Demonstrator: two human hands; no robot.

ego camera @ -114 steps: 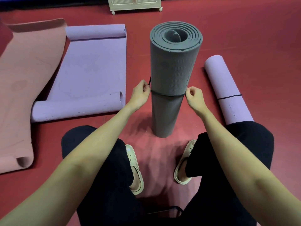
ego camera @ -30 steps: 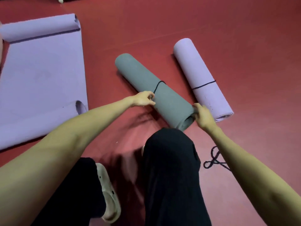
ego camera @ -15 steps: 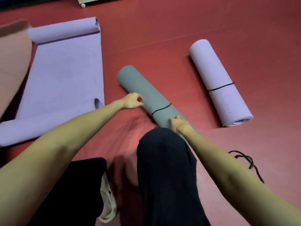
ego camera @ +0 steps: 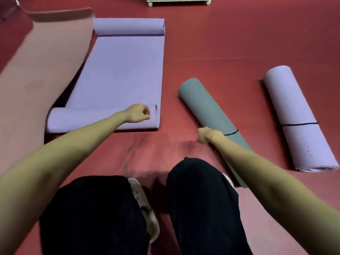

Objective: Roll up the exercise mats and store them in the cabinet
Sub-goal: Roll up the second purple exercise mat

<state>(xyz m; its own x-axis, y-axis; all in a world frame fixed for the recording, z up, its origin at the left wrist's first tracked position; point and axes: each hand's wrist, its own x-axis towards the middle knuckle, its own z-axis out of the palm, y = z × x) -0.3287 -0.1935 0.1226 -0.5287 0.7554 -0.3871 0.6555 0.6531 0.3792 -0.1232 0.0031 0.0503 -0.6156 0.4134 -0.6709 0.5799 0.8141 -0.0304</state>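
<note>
Foam cylinder of gray mat [ego camera: 206, 105], cord-bound, beside curled right hand [ego camera: 203, 135]; left hand [ego camera: 138, 113] loosely fisted, grips empty.

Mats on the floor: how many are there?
4: a pink mat far left, a purple mat lying open beside it, a grey rolled mat under the right hand, a purple rolled mat far right.

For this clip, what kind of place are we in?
Probably an exercise or gym room: wide red sports flooring, several exercise mats on it, such as the rolled grey mat, and a wheeled cabinet at the far edge.
</note>
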